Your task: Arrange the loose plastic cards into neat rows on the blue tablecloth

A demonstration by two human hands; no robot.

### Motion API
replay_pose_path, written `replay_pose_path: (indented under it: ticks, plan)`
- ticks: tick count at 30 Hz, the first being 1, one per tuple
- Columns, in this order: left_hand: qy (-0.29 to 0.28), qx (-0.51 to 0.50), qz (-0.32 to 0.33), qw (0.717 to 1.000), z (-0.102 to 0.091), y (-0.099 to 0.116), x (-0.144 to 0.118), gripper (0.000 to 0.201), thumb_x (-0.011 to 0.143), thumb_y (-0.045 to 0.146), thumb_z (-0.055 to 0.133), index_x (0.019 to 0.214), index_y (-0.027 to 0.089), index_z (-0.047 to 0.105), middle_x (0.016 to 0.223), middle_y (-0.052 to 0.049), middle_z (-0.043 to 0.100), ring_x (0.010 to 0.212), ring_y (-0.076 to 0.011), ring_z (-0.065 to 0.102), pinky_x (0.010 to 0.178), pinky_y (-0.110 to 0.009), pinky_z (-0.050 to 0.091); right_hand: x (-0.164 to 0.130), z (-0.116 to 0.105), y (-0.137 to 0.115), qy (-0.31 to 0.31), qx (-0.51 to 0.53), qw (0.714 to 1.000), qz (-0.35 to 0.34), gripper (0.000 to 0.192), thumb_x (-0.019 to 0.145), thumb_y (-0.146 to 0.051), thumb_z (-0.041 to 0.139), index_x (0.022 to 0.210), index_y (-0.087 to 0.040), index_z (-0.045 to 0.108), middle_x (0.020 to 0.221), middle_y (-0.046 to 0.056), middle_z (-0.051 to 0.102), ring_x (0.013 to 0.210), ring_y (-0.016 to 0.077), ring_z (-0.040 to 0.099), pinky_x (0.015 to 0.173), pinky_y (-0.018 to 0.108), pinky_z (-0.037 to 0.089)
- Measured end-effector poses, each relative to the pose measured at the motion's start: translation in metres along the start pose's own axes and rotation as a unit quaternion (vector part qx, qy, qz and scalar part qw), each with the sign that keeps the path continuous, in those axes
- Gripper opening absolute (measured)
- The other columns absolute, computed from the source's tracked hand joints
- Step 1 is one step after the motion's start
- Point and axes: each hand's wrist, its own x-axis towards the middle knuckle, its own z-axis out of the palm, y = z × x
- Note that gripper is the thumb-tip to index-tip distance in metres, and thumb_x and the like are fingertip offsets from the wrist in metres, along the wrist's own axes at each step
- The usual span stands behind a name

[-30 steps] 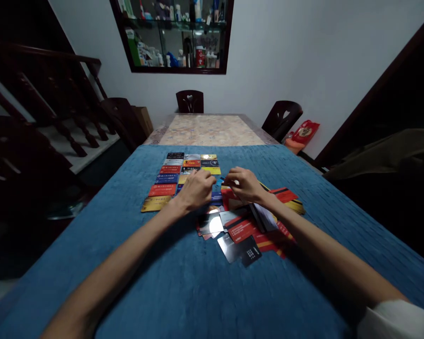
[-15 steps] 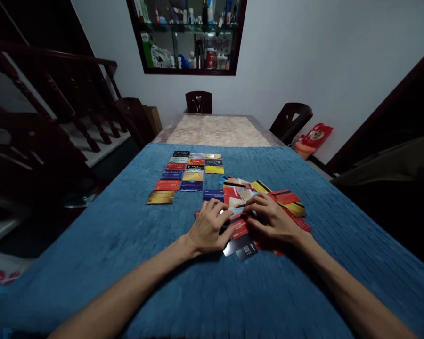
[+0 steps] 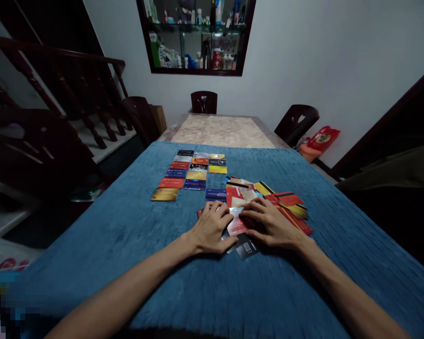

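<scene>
Two hands rest on a blue cloth [image 3: 127,226]. Beyond them lie neat card rows [image 3: 191,172], beside them a loose pile [image 3: 286,202]. Left hand [image 3: 212,228] and right hand [image 3: 272,223], fingers spread flat, pinch a red card [image 3: 237,226] between them; its print is unreadable.

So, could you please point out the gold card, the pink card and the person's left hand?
gold card [image 3: 165,194], head view, middle of its face.
pink card [image 3: 237,226], head view, visible face between the hands.
left hand [image 3: 211,228], head view, back of hand.
</scene>
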Motion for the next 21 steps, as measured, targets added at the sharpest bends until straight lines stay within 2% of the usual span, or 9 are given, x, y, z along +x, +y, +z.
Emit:
replay_pose_path:
  ticks: [6, 15, 21]
  plan:
    - [-0.003, -0.001, 0.001, 1.000, -0.001, -0.004, 0.000, 0.046, 0.082, 0.040, 0.063, 0.121, 0.016, 0.062, 0.110, -0.012, 0.062, 0.104, -0.0287, 0.049, 0.090, -0.046, 0.039, -0.001, 0.003, 0.002, 0.017, -0.011, 1.000, -0.007, 0.035, 0.092, -0.038, 0.060, 0.124, -0.024, 0.066, 0.110, 0.011, 0.069, 0.101, 0.0261, 0.057, 0.086, 0.046, 0.053]
    - [0.012, 0.020, 0.004, 1.000, 0.001, -0.013, 0.000, 0.028, 0.083, 0.017, 0.055, 0.107, 0.015, 0.067, 0.103, -0.011, 0.067, 0.101, -0.0261, 0.054, 0.088, -0.042, 0.040, 0.003, 0.009, 0.001, 0.051, -0.005, 0.999, -0.010, 0.025, 0.096, -0.031, 0.055, 0.114, -0.025, 0.071, 0.101, 0.009, 0.073, 0.095, 0.0242, 0.060, 0.082, 0.045, 0.056]
    - [0.076, 0.031, 0.011, 0.997, 0.002, -0.018, 0.002, 0.023, 0.091, 0.014, 0.048, 0.101, 0.016, 0.068, 0.097, -0.010, 0.070, 0.099, -0.0246, 0.056, 0.087, -0.041, 0.041, 0.006, 0.018, 0.004, 0.097, -0.040, 0.994, -0.006, 0.022, 0.097, -0.026, 0.054, 0.107, -0.025, 0.073, 0.094, 0.008, 0.074, 0.093, 0.0236, 0.059, 0.081, 0.043, 0.053]
